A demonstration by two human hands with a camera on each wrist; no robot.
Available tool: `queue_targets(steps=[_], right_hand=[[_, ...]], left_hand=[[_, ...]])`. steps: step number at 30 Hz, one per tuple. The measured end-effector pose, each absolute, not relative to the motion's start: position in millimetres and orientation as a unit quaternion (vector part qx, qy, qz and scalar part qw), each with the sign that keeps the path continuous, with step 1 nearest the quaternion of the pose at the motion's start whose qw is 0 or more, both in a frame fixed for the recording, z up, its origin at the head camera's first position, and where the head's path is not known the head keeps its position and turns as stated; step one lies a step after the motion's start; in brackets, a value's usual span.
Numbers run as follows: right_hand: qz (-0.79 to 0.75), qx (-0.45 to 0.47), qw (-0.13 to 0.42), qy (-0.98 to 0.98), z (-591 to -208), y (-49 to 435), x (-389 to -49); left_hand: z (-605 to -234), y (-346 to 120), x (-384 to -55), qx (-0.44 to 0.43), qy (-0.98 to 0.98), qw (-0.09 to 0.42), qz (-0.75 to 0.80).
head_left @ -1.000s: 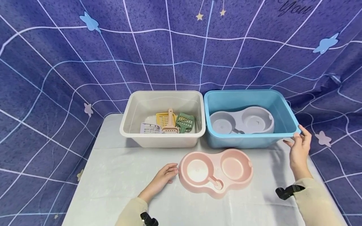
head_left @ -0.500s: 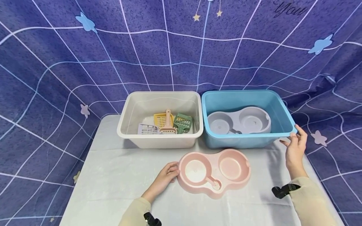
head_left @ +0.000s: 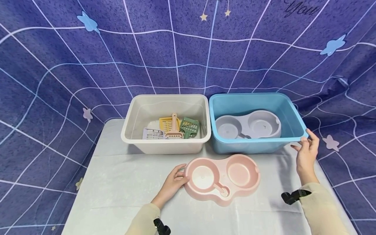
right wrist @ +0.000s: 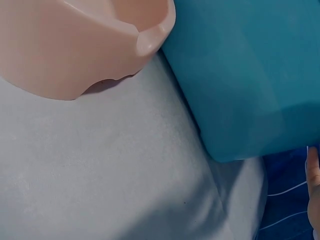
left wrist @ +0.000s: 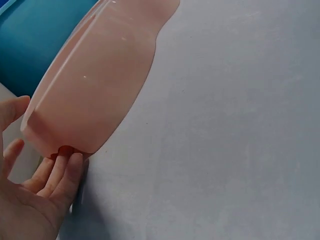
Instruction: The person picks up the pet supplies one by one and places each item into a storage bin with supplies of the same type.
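Observation:
A pink double pet bowl (head_left: 221, 179) stands on the table in front of two tubs. My left hand (head_left: 171, 184) is at its left end, one digit over the rim. In the left wrist view, that hand (left wrist: 37, 192) has fingertips tucked into a notch at the bowl's base and another digit by the rim. My right hand (head_left: 306, 158) pinches the front right corner of the blue plastic tub (head_left: 252, 147). Only a finger of it (right wrist: 313, 175) shows in the right wrist view. Inside the blue tub lies a grey double pet bowl (head_left: 242, 123).
Left of the blue tub stands a beige tub (head_left: 170, 148). It holds several litter scoops, among them a green one (head_left: 189, 126) and a peach one (head_left: 174, 129). A white sheet (head_left: 117, 189) covers the table. Purple-blue curtains (head_left: 188, 49) hang behind and at both sides.
My left hand has come in from beside the pink bowl and taken hold of its left end. My right hand has stayed at the blue tub's corner. The head view has shifted slightly.

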State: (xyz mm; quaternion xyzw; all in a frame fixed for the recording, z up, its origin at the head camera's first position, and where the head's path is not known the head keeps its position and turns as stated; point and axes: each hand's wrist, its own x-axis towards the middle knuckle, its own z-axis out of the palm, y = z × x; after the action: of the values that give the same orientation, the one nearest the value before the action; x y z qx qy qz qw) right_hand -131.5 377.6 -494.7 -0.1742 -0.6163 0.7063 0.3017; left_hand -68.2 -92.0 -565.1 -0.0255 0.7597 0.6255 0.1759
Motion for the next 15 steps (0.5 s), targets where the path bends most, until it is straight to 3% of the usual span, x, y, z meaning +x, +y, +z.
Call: queue_targets(steps=[15], right_hand=[[0.709,-0.175,0.317,-0.605,-496.2,375.2,-133.7]], left_hand=[[-566.0,-83.2,-70.6,-0.040,0.766,0.156,0.622]])
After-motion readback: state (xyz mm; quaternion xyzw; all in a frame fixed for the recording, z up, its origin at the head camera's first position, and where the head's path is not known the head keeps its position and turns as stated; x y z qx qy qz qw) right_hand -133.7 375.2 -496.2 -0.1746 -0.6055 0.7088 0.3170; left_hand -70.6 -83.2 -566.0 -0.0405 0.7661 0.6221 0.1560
